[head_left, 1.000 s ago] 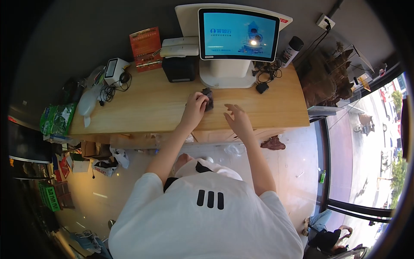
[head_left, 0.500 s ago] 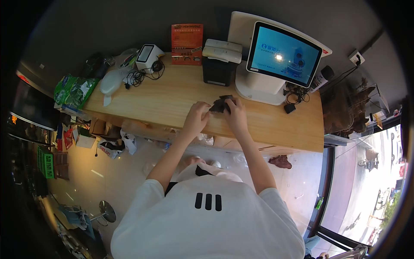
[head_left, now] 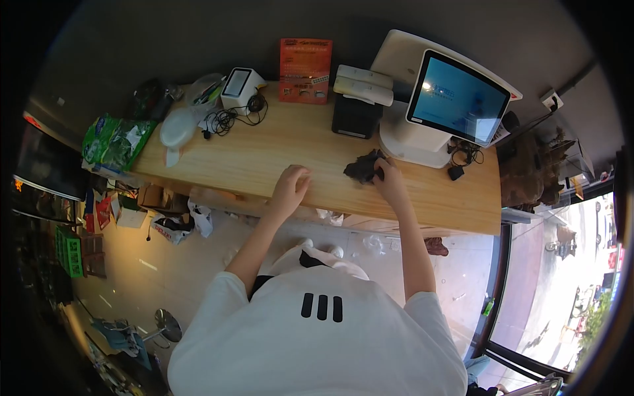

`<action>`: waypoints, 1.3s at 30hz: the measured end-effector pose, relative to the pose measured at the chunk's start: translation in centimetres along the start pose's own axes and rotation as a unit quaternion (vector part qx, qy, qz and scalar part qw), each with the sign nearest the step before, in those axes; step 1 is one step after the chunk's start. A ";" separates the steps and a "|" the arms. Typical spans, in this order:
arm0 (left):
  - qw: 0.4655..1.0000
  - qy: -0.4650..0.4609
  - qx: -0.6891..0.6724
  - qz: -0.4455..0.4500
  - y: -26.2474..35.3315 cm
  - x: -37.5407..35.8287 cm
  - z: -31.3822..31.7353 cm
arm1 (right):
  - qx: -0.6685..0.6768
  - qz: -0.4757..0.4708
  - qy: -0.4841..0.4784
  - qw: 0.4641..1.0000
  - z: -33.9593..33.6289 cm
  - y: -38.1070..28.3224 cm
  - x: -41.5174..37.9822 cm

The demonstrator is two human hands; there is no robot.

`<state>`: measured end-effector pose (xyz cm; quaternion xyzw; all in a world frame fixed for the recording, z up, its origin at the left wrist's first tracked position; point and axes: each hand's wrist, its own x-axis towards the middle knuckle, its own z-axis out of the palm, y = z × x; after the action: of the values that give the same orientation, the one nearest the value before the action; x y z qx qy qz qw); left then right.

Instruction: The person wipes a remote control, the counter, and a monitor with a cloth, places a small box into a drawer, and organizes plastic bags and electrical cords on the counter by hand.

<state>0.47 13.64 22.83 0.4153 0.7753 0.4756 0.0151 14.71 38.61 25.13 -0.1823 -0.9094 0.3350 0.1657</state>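
A crumpled dark cloth (head_left: 360,169) lies bunched on the wooden counter (head_left: 277,148), in front of the black printer. My right hand (head_left: 389,181) is closed on the cloth's right side, with the fingertips partly hidden in its folds. Over the counter's front edge is my left hand (head_left: 290,188), apart from the cloth. Its fingers are loosely bent, with a gap to the thumb, and nothing shows in them.
Behind my right hand stand a black printer (head_left: 356,115) and a touchscreen terminal (head_left: 456,96). An orange sign (head_left: 305,69) leans at the back wall. Further left are a small white device (head_left: 241,89) with a coiled cable, a white lidded container (head_left: 178,129) and a green package (head_left: 115,142).
My left hand has let go of the cloth and drawn slightly left. My right hand has carried the cloth right along the counter. The view has shifted a little.
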 end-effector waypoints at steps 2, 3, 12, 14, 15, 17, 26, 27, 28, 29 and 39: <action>1.000 0.004 0.006 -0.006 -0.8 -0.8 -0.8 | 0.010 -0.012 0.039 0.999 1.1 -1.8 1.1; 1.000 0.007 0.013 -0.010 -1.0 -1.2 -1.2 | 0.041 -0.001 0.042 0.998 2.3 -2.8 2.1; 0.993 0.087 0.058 -0.061 -3.1 -4.6 -6.4 | -0.080 -0.244 -0.037 0.966 17.4 -13.7 5.6; 0.991 0.080 0.052 -0.091 -3.7 -5.0 -7.0 | -0.148 -0.264 -0.080 0.950 17.4 -12.8 5.1; 0.991 0.081 0.048 -0.094 -3.7 -4.9 -7.2 | -0.132 -0.236 -0.061 0.961 16.2 -12.1 4.4; 0.992 0.064 0.033 -0.100 -3.1 -4.7 -7.9 | -0.086 -0.140 -0.009 0.986 13.1 -9.9 1.6; 0.999 -0.015 -0.024 -0.044 -3.0 -2.5 -3.9 | -0.116 0.064 0.159 0.978 2.1 -5.6 -4.1; 0.998 -0.025 -0.029 -0.040 -2.6 -2.2 -3.1 | -0.092 0.005 0.164 0.982 3.5 -6.8 -3.2; 0.998 -0.033 -0.043 -0.021 -2.0 -1.8 -2.4 | -0.082 -0.014 0.138 0.987 5.2 -7.8 -2.4; 0.998 -0.041 -0.057 -0.003 -1.3 -1.6 -1.7 | -0.100 -0.051 0.119 0.987 6.9 -7.9 -1.7; 0.996 -0.081 -0.044 0.013 3.0 0.4 5.8 | -0.150 0.169 0.228 0.947 -4.5 6.8 -14.3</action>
<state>4.55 18.69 22.03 0.4614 0.7443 0.4743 0.0901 30.68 39.58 21.21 -0.4274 -0.8430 0.1672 0.2807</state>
